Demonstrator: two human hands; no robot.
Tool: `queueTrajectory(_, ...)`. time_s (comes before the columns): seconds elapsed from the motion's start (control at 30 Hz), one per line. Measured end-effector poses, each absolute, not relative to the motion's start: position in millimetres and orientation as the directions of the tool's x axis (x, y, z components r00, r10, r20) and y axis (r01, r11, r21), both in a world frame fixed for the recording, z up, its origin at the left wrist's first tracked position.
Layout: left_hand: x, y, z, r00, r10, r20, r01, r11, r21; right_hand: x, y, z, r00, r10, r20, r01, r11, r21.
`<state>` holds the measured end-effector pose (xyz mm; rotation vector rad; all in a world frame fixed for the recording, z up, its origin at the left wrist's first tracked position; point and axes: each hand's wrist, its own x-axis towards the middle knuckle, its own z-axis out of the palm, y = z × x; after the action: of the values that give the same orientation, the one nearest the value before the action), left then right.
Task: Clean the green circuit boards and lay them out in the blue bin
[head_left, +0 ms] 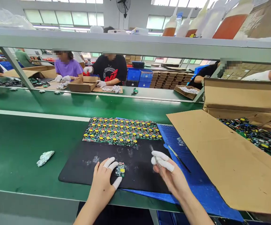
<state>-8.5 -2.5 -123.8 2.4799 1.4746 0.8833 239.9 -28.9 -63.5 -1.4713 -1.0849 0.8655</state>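
Note:
On a black mat (79,164) lies a small green circuit board (120,169) with a yellow part. Around its left side is my left hand (104,179), white covers on its fingertips; thumb and fingers touch the board's edges. To the right, above the mat, my right hand (167,170) pinches a thin metal tool (158,162), like tweezers, its tip pointing up and slightly blurred. Its fingertips also wear white covers. Several rows of similar boards (122,129) fill the mat's far part.
A crumpled white wad (45,158) lies on the green table at left. A thin dark stick (178,157) rests on blue sheeting (205,190). Cardboard (219,159) and an open box of boards (262,137) stand right. A shelf (135,42) crosses above; people work beyond.

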Motion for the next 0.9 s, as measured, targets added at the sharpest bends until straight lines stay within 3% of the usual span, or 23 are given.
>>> queueTrajectory(0.07, -5, -3, -121, 0.35, 0.845, 0.405, 0.768, -0.506, 0.392, 220, -29, -59, 0.235, 0.972, -0.019, -0.073, -0.002, -0.997)
queueTrajectory(0.13, -4, -2, -120, 0.35, 0.85, 0.395, 0.773, -0.5, 0.39, 203, -26, -59, 0.194, 0.981, -0.002, -0.137, 0.025, -0.99)
queueTrajectory(0.53, -6, -5, -114, 0.347, 0.855, 0.385, 0.734, -0.503, 0.456, 183, -21, -94, 0.179, 0.982, 0.063, 0.004, 0.063, -0.998)
queueTrajectory(0.73, -4, -4, -121, 0.327, 0.867, 0.375, 0.781, -0.472, 0.41, 178, -26, -96, 0.169, 0.982, 0.085, 0.079, 0.073, -0.994)
queueTrajectory(0.9, -9, -2, -118, 0.323, 0.883, 0.341, 0.695, -0.466, 0.548, 176, -23, -94, 0.146, 0.981, 0.13, 0.076, 0.12, -0.99)
